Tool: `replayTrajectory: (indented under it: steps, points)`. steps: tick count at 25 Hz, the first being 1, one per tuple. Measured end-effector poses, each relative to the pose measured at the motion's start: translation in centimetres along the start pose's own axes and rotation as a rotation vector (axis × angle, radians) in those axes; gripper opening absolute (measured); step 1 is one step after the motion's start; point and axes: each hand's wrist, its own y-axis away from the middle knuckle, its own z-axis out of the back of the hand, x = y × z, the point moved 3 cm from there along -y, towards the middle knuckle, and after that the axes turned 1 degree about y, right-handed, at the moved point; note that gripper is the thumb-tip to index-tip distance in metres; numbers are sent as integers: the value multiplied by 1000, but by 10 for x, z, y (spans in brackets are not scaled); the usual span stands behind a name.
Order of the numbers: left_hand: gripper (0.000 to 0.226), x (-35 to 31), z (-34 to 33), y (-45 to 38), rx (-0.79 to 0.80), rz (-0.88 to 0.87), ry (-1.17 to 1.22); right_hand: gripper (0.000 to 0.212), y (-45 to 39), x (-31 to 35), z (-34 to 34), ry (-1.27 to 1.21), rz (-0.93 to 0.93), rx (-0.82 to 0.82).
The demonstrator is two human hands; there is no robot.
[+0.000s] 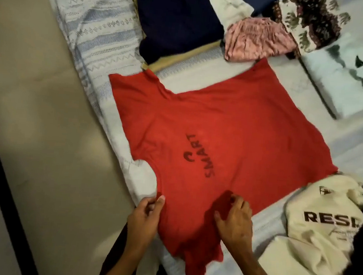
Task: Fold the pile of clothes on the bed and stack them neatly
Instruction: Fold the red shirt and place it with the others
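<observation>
Head view. A red shirt (220,141) lies spread flat on the bed (101,41), filling the centre of the frame. Its dark print reads "SMART", the letters running upward, with a small curved mark beside them.

Your left hand (144,218), lower centre, pinches the shirt's edge near the collar curve; thumb and fingers are closed on the cloth. Your right hand (236,222), just right of it, rests on the shirt with fingers curled into a bunched fold of the fabric. The sleeve nearest you hangs over the bed's edge at the bottom of the frame.

Upper centre: a folded navy garment (176,19) sits on a tan one (183,57), whose edge shows beneath. To their right lies a crumpled pink garment (258,42), touching the red shirt's far corner. Behind it, a white piece (228,6) and a floral print cloth (307,18). At upper right, a folded pale item (341,79) with dark markings; no text legible.

Lower right: a cream shirt (323,222), crumpled, printed "RESI", the rest cut off by a dark shape at the frame edge. A small emblem above is unreadable.
</observation>
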Motion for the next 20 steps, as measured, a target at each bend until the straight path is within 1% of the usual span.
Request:
replayTrajectory:
  steps: [2, 4, 7, 8, 9, 10, 12, 14, 15, 17, 19, 20]
  points:
    - [33, 15, -11, 23, -23, 18, 5, 59, 29, -20, -8, -196, -16, 44]
    - [35, 33, -21, 41, 6, 44, 8, 50, 49, -29, -11, -393, -107, 137]
    - [25, 54, -36, 60, 69, 48, 28, 41, 61, -41, -28, -508, -265, 222]
    - [21, 61, -39, 63, 59, 54, 36, 38, 62, -45, -32, -568, -316, 262]
    - [23, 66, -40, 65, 36, 65, 57, 34, 63, -48, -35, -673, -349, 315]
    - [32, 69, -42, 68, 1, 88, 108, 30, 65, -51, -34, -801, -361, 370]
    - [48, 79, -43, 71, -33, 198, 290, 22, 74, -57, -26, -982, -327, 508]
    - [44, 80, -47, 82, 36, 316, 433, 26, 82, -68, -21, -975, -279, 588]
    - [39, 78, -51, 88, 93, 356, 424, 26, 83, -74, -21, -947, -255, 592]
    - [35, 79, -60, 99, 187, 383, 316, 24, 85, -83, -20, -912, -233, 573]
    - [33, 86, -66, 103, 245, 361, 204, 31, 88, -90, -19, -866, -227, 577]
    - [27, 90, -68, 103, 253, 343, 150, 36, 90, -93, -18, -860, -226, 590]
